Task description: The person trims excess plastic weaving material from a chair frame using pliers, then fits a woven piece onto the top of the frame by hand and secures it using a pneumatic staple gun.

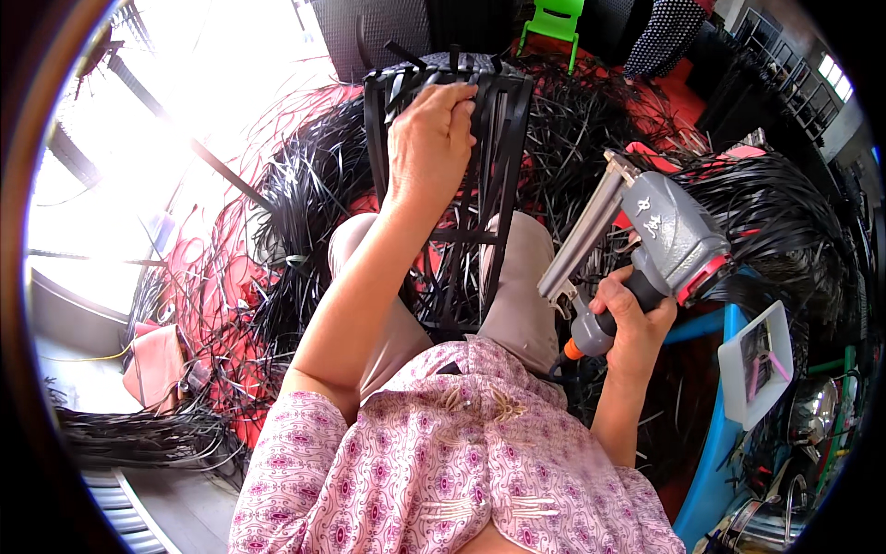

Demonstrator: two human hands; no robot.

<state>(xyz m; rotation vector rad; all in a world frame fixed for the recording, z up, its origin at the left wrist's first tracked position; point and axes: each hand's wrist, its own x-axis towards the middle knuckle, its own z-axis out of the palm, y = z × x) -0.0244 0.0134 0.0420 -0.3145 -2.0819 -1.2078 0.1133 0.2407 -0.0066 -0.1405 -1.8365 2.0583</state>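
Between my knees stands a black frame (507,175) with flat black strips woven over its top. My left hand (429,148) is at the upper part of the frame, over the strips. Its fingers are curled in; whatever lies between them is hidden. In my right hand (631,319) is a grey air nail gun (669,222), gripped by its black handle and raised to the right of the frame. The gun's long silver magazine (583,235) slants along its near side, and an orange fitting (572,350) shows at the handle's base.
Heaps of loose black strips (309,157) surround the frame on a red floor covering (245,286). A green chair (556,20) stands at the far side, near a person in dotted trousers (666,39). To my right are a blue bin (706,462) and a white tray (755,365).
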